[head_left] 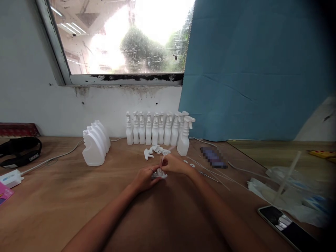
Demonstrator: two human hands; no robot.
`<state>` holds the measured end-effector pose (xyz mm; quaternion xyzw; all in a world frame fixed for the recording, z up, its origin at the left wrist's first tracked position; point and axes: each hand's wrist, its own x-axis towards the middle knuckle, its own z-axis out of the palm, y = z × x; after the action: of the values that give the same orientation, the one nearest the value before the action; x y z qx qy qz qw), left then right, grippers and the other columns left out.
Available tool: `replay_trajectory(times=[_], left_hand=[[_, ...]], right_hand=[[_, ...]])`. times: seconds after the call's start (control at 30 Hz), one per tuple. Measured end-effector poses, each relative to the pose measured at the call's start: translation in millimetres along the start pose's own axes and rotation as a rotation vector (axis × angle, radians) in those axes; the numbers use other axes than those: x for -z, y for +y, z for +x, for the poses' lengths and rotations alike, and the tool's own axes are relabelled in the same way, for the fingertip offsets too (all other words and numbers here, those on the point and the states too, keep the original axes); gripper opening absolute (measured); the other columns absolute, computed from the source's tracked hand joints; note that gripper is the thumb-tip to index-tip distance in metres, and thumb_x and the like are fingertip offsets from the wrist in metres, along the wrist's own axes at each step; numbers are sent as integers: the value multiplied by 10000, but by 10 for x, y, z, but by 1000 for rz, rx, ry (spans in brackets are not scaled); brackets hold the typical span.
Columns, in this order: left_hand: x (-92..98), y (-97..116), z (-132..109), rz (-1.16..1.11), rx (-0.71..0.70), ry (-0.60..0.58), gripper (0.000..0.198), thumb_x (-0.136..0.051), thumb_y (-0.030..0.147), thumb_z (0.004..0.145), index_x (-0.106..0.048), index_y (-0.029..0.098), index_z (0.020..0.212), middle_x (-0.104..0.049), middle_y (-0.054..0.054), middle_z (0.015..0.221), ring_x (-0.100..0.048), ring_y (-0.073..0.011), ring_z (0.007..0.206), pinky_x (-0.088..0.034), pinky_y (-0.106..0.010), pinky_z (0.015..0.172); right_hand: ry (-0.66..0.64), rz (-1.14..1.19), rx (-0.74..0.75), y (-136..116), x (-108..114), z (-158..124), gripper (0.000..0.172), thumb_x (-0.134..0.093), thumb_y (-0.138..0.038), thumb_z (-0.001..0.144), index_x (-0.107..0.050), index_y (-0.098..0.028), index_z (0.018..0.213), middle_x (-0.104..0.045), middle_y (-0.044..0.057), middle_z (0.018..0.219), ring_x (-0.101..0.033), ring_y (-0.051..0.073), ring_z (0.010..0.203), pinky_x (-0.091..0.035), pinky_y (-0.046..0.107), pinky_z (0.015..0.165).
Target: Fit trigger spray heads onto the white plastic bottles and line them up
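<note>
My left hand (145,177) is closed around a white spray trigger head (159,174) at the middle of the wooden table (65,203). My right hand (173,164) pinches a thin clear dip tube (162,161) that stands up from that head. Just beyond the hands lie several loose white trigger heads (154,151). Behind them, a row of white spray bottles with triggers fitted (154,130) stands against the wall. Several white bottles without caps (95,144) stand in a line to the left.
A phone (287,225) lies at the near right edge. Clear plastic bags (291,189) and thin tubes (210,171) spread over the right side. A white adapter with cable (11,177), a black strap (19,150) and a pink item (4,193) sit at the left.
</note>
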<state>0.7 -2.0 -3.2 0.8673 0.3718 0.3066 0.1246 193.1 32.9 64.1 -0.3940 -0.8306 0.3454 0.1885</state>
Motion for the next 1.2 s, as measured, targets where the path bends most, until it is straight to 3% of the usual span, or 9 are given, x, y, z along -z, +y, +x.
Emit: replay_trajectory(times=[0.17,0.47,0.57,0.77,1.0,1.1,1.2], left_hand=[[1,4,5,9,4,-2,462,-583,362,834,-490,245,1270,-640,-50,1136,-603,-204,992,-461,-289,837],[-4,2,1,32,2,1,469,-586,359,831,-486,238,1273,-656,-48,1095,-618,-199,935,-472,-290,804],[-6,-3,-3,21,-11,5,452,-588,359,830,-498,234,1255,-641,-53,1148,-610,-209,990,-469,-295,837],[-28,-7,2,12,-27,23,447,-585,377,832,-497,218,1241,-636,-67,1151,-608,-211,1009,-467,-296,863],[-39,12,5,-3,-12,11,294,-575,352,834,-550,214,1093,-650,-50,1016,-614,-193,919,-471,-277,796],[-38,18,-1,-49,-16,26,390,-588,363,830,-512,225,1186,-629,-64,1082,-596,-201,977,-467,-296,841],[-8,15,0,-96,-27,119,519,-593,377,830,-432,218,1296,-548,-111,1227,-562,-214,1040,-462,-332,885]], right_hand=[[-19,80,-35,8,7,6,25,-588,-167,695,-588,-166,671,-623,-10,534,-588,140,489,-421,226,459],[25,158,-82,-5,-25,12,96,-574,-186,745,-517,-184,668,-596,-20,502,-621,168,499,-436,241,451],[24,84,-91,18,-63,22,94,-579,-173,738,-521,-179,665,-594,-18,534,-609,159,512,-414,232,455],[183,-211,42,20,-187,-48,105,-566,-85,696,-512,-166,657,-589,-12,665,-529,124,610,-345,221,536],[169,-273,119,-85,-231,-68,121,-543,-65,715,-500,-170,674,-566,-6,736,-501,127,678,-348,235,606],[236,-174,128,21,-282,-72,130,-559,-128,737,-485,-171,639,-537,-4,719,-495,130,679,-364,243,623],[357,125,31,286,-372,-119,179,-564,-300,773,-501,-175,661,-502,-20,639,-470,128,598,-371,250,576]])
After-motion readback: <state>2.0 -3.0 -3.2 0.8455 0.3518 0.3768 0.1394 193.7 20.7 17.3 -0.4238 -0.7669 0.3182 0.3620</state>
